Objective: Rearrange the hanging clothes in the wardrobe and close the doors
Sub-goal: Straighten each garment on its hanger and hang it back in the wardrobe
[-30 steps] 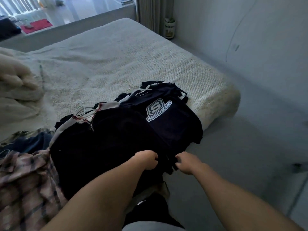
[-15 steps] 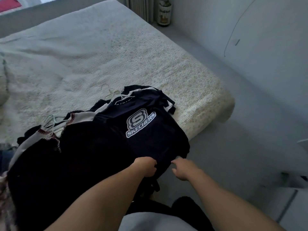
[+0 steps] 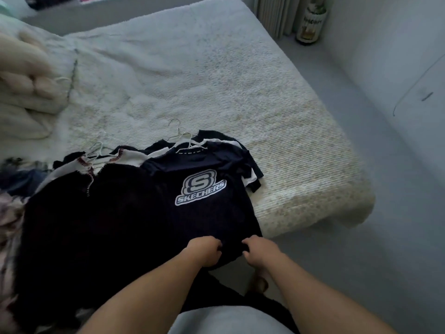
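Lying on the cream textured bed (image 3: 240, 97), a navy logo-printed T-shirt (image 3: 204, 208) on a white wire hanger (image 3: 183, 138) is pinched at its hem by left hand (image 3: 204, 251) and right hand (image 3: 260, 253).

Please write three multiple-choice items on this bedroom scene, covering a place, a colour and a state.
1. Where does the dark navy T-shirt with the white Skechers logo lie?
A. on the grey floor
B. on the pale textured bed
C. in a wardrobe

2. What colour are the thin wire hangers at the shirt collars?
A. white
B. red
C. black

3. What are the left hand and right hand doing?
A. hanging idle
B. pressing flat on the bed
C. gripping the T-shirt's lower hem

Answers: 1 B, the shirt lies spread on the bedcover; 2 A, the hooks look white; 3 C, both hands' fingers curl into the hem.
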